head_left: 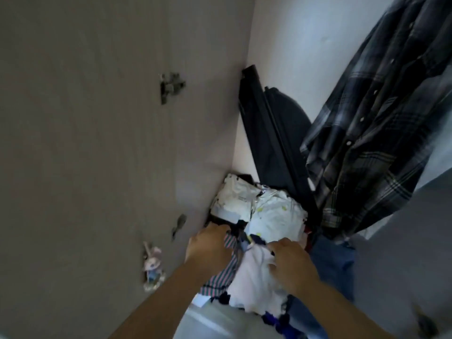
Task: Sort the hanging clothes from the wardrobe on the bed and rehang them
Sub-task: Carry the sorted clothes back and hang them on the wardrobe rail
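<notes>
1. Grey-brown wood forms the wardrobe side panel (97, 143) on the left, with a metal hinge (171, 88) on it and a small pastel sticker (151, 265) lower down.
2. A dark blue plaid shirt (367, 133) hangs at the right of the wardrobe, its hem reaching down to the heap of clothes on the wardrobe floor.
3. A black case (269, 133) leans upright in the back corner, against the white rear wall and just left of the plaid shirt.
4. A white folded bundle (234, 199) lies at the back left corner of the floor, touching a pale printed cloth (276, 214) beside it.
5. The left hand (208, 248) has its fingers curled down into the heap and grips a striped garment (220, 277), which trails toward the front edge.
6. The right hand (291, 263) has its fingers curled into a white garment (252, 285) and holds it, thumb pressed on the cloth.
7. The striped garment and the white garment touch along their length.
8. Blue denim (335, 260) lies just right of the right hand, below the plaid shirt.
</notes>
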The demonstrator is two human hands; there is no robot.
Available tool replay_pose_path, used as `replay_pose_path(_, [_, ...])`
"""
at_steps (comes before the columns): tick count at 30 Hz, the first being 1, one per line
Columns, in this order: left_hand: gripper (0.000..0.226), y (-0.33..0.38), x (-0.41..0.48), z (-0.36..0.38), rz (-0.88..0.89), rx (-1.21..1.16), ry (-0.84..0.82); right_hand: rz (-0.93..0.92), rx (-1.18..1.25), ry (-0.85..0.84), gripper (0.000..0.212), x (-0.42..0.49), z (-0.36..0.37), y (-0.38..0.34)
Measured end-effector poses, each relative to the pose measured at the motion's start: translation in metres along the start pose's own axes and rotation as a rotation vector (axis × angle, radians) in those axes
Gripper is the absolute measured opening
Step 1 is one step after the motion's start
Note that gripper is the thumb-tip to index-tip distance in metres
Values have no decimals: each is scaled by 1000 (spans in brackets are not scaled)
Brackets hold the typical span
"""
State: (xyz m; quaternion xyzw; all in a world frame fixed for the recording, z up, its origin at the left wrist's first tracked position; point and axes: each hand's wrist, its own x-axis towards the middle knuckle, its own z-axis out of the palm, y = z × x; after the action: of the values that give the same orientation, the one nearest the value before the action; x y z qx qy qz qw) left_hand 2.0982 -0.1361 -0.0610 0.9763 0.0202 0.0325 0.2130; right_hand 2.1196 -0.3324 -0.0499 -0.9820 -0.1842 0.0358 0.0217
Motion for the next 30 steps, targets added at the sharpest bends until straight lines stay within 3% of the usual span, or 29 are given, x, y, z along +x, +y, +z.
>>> replay_pose_path(10, [57, -93, -262, 35, -619, 13, -101, -449, -10, -260, 35, -110, 105, -135])
replay_pose_path(16, [54, -143, -405, 7, -988, -24, 27, -810, 53, -387, 39, -168, 128, -258])
replay_pose_path(22, [53, -170, -550, -20, -1331, -76, 202, -1160, -54, -430, 39, -231, 134, -388])
replay_pose_path(30, [53, -213, -724, -39, -1636, -164, 341, -1436, -151, -444, 48, -337, 145, -568])
